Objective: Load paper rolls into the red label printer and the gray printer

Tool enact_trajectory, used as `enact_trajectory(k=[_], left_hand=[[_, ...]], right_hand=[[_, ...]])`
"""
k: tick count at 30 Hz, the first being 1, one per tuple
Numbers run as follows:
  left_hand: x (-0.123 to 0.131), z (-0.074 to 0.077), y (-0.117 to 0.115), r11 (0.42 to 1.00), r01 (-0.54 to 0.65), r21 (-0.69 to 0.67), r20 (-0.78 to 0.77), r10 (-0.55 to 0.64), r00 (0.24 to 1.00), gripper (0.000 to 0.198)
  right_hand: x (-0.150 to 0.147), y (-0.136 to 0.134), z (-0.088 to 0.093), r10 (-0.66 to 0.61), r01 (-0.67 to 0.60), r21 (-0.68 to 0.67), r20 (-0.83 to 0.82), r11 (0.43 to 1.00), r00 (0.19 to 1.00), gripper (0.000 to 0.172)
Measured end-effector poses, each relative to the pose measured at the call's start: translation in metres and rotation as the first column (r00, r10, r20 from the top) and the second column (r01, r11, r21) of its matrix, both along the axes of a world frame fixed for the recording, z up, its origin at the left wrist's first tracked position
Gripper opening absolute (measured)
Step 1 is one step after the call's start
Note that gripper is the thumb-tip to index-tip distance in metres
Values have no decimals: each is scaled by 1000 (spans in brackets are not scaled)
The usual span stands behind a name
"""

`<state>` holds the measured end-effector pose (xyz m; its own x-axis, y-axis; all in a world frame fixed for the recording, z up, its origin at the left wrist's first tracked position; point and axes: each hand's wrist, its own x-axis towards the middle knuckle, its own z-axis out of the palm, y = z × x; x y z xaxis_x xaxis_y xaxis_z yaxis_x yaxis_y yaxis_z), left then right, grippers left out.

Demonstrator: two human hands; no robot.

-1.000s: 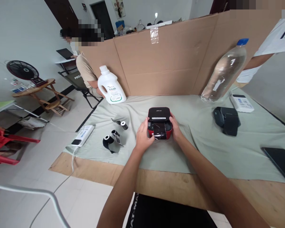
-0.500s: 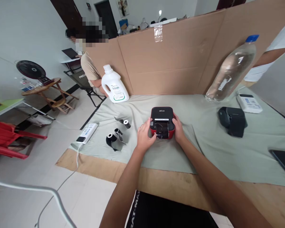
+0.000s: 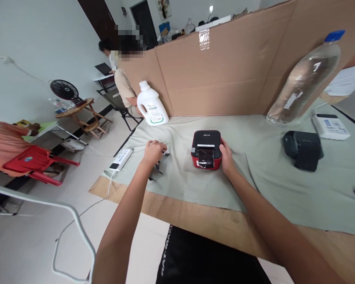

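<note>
A red and black label printer (image 3: 207, 140) sits on the cloth, with a strip of glossy black ribbon hanging down its front. My right hand (image 3: 227, 157) curls around the printer's right side, thumb toward the front. To the left, my left hand (image 3: 154, 152) has its fingers closed on a small roll of black ribbon (image 3: 165, 151); only its end shows past the fingertips. Other pieces of black ribbon (image 3: 159, 169) lie under and beside this hand, mostly covered by it and the wrist.
A white detergent bottle (image 3: 153, 106) and a large clear bottle with blue cap (image 3: 306, 83) stand before a cardboard screen (image 3: 219, 75). On the right are a black device (image 3: 303, 150) and a white box (image 3: 331, 126). A power strip (image 3: 121, 159) lies left. People are nearby.
My left hand has left the printer and moved left to the ribbon rolls, closing on one. The right hand stays at the printer's side. The view has shifted left.
</note>
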<state>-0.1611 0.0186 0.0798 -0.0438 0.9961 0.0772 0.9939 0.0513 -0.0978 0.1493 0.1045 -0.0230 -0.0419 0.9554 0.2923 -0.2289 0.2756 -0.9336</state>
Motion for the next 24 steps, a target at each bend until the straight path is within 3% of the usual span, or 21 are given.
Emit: enact_trajectory(k=[3, 8, 14, 18, 20, 22, 24], left_hand=[[0, -4, -9, 1000, 23, 17, 0, -23, 1000, 41], [-2, -11, -14, 997, -67, -34, 96, 70, 993, 47], [1, -21, -6, 992, -12, -128, 164, 33, 986, 49], [5, -17, -5, 989, 16, -145, 209, 15, 978, 53], [10, -9, -8, 997, -3, -80, 380, 33, 924, 54], [16, 1, -13, 997, -70, -33, 606, 76, 792, 55], [25, 9, -21, 987, -136, -80, 729, 151, 667, 66]], right_hand=[[0, -1, 1, -2, 2, -13, 10, 1000, 1000, 50], [0, -2, 2, -4, 4, -22, 21, 1000, 1000, 52], [1, -1, 1, 9, -9, -2, 19, 1000, 1000, 52], [1, 0, -1, 14, -14, -2, 11, 1000, 1000, 53], [1, 0, -2, 10, -10, -7, 13, 1000, 1000, 53], [1, 1, -3, 2, -2, -13, 18, 1000, 1000, 52], [0, 2, -5, -6, 6, -7, 25, 1000, 1000, 51]])
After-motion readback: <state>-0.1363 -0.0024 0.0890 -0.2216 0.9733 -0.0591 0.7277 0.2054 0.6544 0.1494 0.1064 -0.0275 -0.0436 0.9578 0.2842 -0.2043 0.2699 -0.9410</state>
